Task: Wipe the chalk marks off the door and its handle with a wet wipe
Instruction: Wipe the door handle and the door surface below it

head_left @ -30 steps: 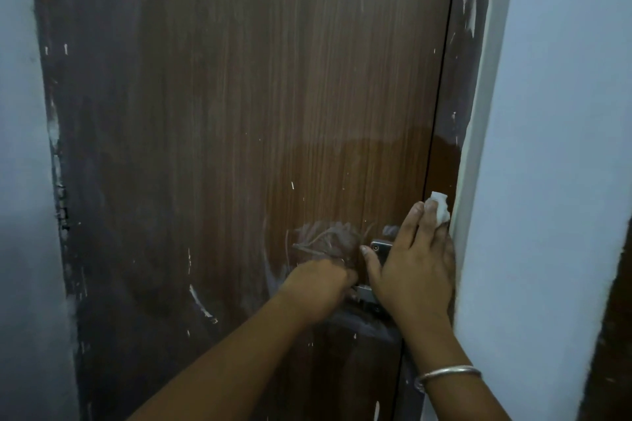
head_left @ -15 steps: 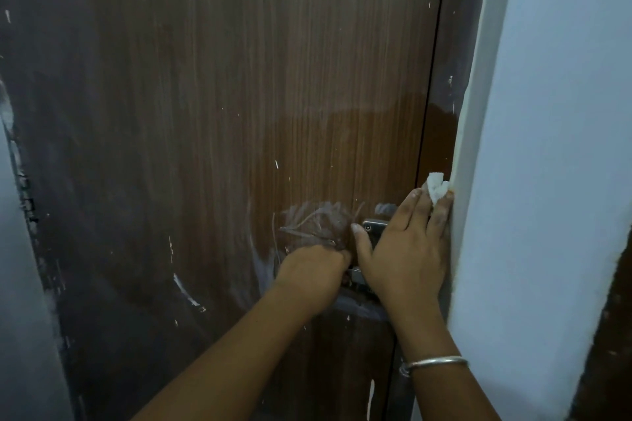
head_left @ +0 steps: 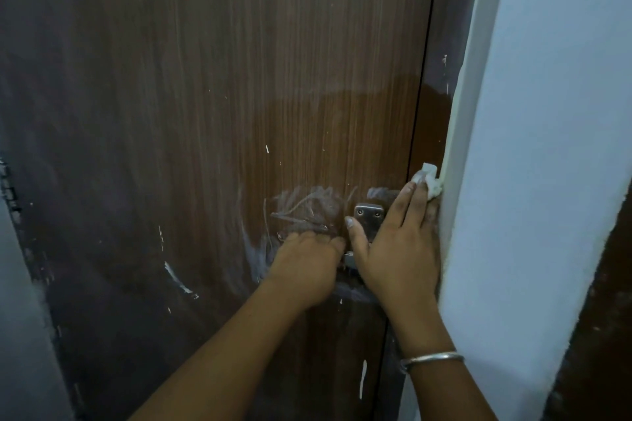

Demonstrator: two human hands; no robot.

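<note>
right hand [head_left: 400,249], fingers flat, presses crumpled white wet wipe [head_left: 430,181] under its fingertips against brown wooden door [head_left: 239,79] edge; barely shifted. left hand [head_left: 307,263] grips steel door handle [head_left: 369,215]. white chalk scribbles [head_left: 307,205] above left hand unchanged: most wiping remains.

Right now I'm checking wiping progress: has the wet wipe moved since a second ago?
No. The wet wipe stays under the right hand's fingertips, up and right of the handle plate; only the camera shifted.
</note>
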